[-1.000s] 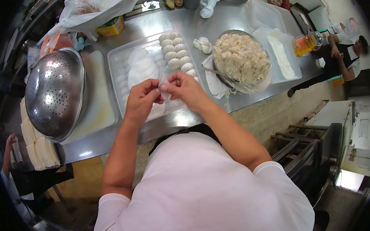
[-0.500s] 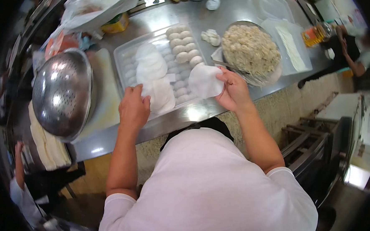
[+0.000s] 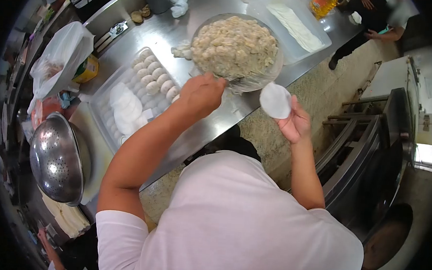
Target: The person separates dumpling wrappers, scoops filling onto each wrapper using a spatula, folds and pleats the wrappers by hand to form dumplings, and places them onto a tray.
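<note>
My right hand (image 3: 295, 125) holds a round white dough wrapper (image 3: 275, 101) up off the counter, right of the filling bowl. My left hand (image 3: 202, 94) is closed at the near edge of the bowl, round the handle of a thin utensil (image 3: 232, 79). Most of that utensil is hidden by my fingers and the filling. A heap of pale, chunky filling (image 3: 235, 45) rises above the bowl's rim. Behind my left forearm, a clear plastic tray (image 3: 98, 97) holds rows of round dumplings (image 3: 153, 75) and a loose stack of white wrappers (image 3: 124, 106).
A metal colander (image 3: 56, 158) lies tipped at the left on a cutting board (image 3: 90, 135). A plastic bag (image 3: 66, 54) and a yellow box (image 3: 87, 69) stand behind it. At the back right are a plastic container (image 3: 292, 26) and an oil bottle (image 3: 323, 4). Other people stand nearby.
My left hand has moved from the wrapper stack to the utensil at the filling bowl. My right hand has carried the wrapper rightward, away from the tray. The view has turned to the right.
</note>
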### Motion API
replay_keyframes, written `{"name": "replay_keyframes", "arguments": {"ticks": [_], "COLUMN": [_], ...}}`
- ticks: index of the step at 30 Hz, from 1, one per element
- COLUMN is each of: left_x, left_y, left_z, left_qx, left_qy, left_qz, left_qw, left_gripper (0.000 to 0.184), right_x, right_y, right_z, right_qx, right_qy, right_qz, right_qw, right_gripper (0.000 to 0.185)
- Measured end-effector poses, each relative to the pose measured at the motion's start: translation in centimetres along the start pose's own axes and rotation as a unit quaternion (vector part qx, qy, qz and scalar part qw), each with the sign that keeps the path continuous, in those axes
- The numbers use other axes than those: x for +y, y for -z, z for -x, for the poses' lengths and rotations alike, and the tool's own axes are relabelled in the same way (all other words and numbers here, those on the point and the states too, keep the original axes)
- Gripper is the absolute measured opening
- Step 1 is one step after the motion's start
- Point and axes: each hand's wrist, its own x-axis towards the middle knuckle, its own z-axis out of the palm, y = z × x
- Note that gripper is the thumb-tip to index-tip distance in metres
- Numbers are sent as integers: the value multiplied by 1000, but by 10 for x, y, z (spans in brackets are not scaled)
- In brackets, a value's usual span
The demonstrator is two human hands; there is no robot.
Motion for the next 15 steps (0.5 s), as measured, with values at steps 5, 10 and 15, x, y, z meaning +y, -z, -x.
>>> {"name": "replay_keyframes", "arguments": {"ticks": [5, 10, 15], "left_x": [23, 31, 27], "left_y": [24, -22, -16], "left_z": [-35, -58, -73], "left_qx": [84, 21, 15], "left_qy": [6, -15, 32], "left_qz": [37, 56, 101], "left_qw": [996, 998, 994], "left_gripper": [22, 45, 45], "right_x": [-41, -60, -67], "right_y": [36, 51, 51], "right_z": [4, -13, -26], "right_qx": [44, 8, 73], "right_qy": [86, 65, 22], "right_qz": [-20, -33, -11], "right_qw": [995, 997, 997], "right_gripper": [51, 52, 49]}}
